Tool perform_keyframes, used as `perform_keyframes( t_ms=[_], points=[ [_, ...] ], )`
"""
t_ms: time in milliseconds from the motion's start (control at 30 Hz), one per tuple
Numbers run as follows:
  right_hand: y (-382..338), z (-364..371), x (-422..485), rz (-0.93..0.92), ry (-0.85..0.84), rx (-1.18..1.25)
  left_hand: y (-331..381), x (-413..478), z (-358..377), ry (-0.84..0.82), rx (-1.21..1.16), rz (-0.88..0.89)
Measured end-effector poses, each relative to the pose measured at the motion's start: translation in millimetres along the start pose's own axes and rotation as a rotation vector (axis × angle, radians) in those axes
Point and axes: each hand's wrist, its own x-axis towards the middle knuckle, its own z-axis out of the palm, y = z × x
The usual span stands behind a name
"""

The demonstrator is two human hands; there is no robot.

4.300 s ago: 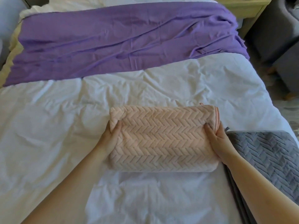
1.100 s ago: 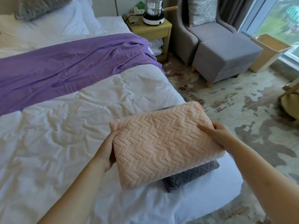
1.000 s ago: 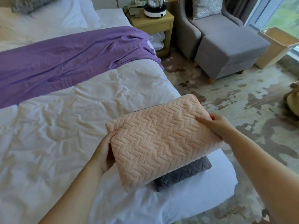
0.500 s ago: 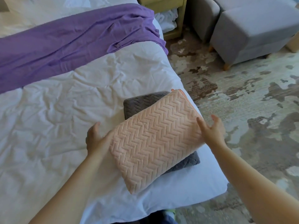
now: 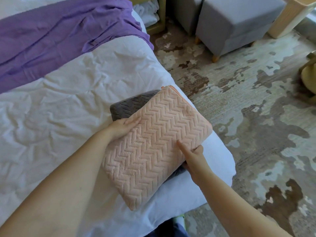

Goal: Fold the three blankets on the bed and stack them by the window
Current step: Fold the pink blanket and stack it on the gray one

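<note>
1. Pink blanket [image 5: 155,147]: folded into a thick rectangle with a herringbone quilt pattern. It lies on top of the grey blanket [image 5: 130,106], skewed to it, at the near right corner of the bed [image 5: 68,103].
2. Grey blanket: also folded. Only its far left corner and a dark sliver by the right wrist show; the rest is covered by the pink one.
3. Purple blanket [image 5: 56,35]: spread flat and rumpled across the far part of the bed, unfolded.
4. Left hand [image 5: 122,127]: clasps the far left edge of the pink blanket, thumb on top, fingers tucked below.
5. Right hand [image 5: 192,155]: grips the right edge, one finger lying on top, the others curled beneath. Whether they reach under the grey blanket too, I cannot tell.
6. Progress, judged: two of three folded and stacked, though on the bed. Left to do: fold the purple one and move the stack to the window.
7. Not visible: the window itself. A grey ottoman [image 5: 239,23] stands far right on the patterned carpet [image 5: 256,117]. The object at the right frame edge is cut off and unidentifiable.
</note>
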Motion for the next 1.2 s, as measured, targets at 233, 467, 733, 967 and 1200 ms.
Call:
perform_keyframes(
  t_ms=[233,467,733,967,1200],
  points=[
    [-37,19,-5,-0.266,0.014,0.022,5,-35,-31,-0.296,-0.455,0.079],
    [-123,50,32,-0.313,-0.194,-0.254,-29,-60,-7,-0.131,-0.887,0.204],
    [-76,33,49,-0.063,-0.205,-0.653,-52,-64,46,-0.017,-0.857,-0.032],
    [-92,23,36,-0.249,-0.292,-0.714,-34,-83,39,0.037,-0.793,0.104],
    [-94,-3,49,-0.184,-0.323,-0.814,-32,-88,79,0.101,-0.7,-0.044]
  ],
)
